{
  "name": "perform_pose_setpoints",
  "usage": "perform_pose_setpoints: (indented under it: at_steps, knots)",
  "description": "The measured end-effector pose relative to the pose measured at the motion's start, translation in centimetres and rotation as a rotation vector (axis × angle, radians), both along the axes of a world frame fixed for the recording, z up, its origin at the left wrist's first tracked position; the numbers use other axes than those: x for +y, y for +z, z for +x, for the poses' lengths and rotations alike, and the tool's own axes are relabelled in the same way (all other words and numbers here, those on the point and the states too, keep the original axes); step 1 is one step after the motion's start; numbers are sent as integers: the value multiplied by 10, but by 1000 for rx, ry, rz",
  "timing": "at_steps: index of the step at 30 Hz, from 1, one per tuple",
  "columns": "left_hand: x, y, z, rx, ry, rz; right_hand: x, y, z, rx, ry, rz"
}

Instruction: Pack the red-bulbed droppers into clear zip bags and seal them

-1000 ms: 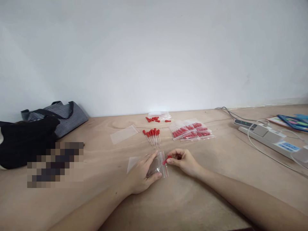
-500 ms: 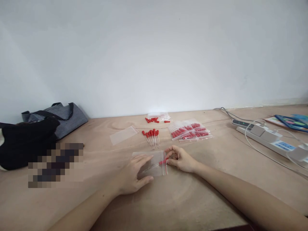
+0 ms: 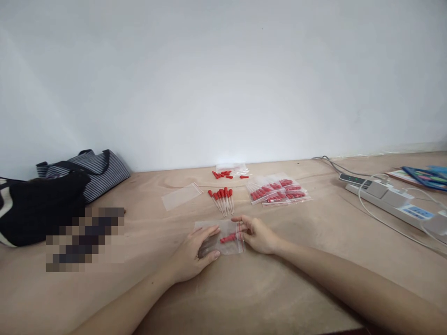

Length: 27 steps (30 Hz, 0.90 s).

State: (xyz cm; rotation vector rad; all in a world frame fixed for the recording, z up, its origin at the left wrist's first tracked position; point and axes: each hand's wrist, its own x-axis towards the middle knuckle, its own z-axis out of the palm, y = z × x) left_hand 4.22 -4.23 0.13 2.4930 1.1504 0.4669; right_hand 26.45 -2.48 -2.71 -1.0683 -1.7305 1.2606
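Observation:
A small clear zip bag (image 3: 223, 231) with a red seal line lies on the wooden table in front of me, with a red-bulbed dropper (image 3: 227, 238) inside it. My left hand (image 3: 195, 253) grips the bag's left end, thumb under, fingers on top. My right hand (image 3: 256, 234) pinches the bag's open right edge. Just beyond lies a loose bunch of red-bulbed droppers (image 3: 222, 199).
Filled bags of droppers (image 3: 279, 191) lie to the right, an empty bag (image 3: 180, 196) to the left, loose red bulbs (image 3: 225, 174) farther back. A striped bag (image 3: 94, 170) and black bag (image 3: 38, 207) sit at left; a power strip (image 3: 398, 204) with cables at right.
The dropper held at the bag's mouth by my right hand has slid fully inside the bag. My left hand shifted from covering the bag to holding its left end.

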Motion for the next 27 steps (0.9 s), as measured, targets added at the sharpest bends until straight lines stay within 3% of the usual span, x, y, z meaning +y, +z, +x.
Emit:
perform_pose_setpoints:
  at_steps: [3, 8, 15, 22, 27]
  knots:
    - [0, -2, -1, -2, 6, 16, 16, 7, 6, -56, -53, 1]
    - [1, -2, -3, 26, 8, 31, 73, 20, 13, -277, -440, 151]
    - [-2, 8, -2, 60, 1, 3, 132, 15, -14, -335, -497, 103]
    - [-3, 9, -2, 67, 20, -24, 136, 11, -16, -238, -543, 16]
    - [-2, 9, -3, 89, 12, -29, 103, 21, 2, -34, -570, -11]
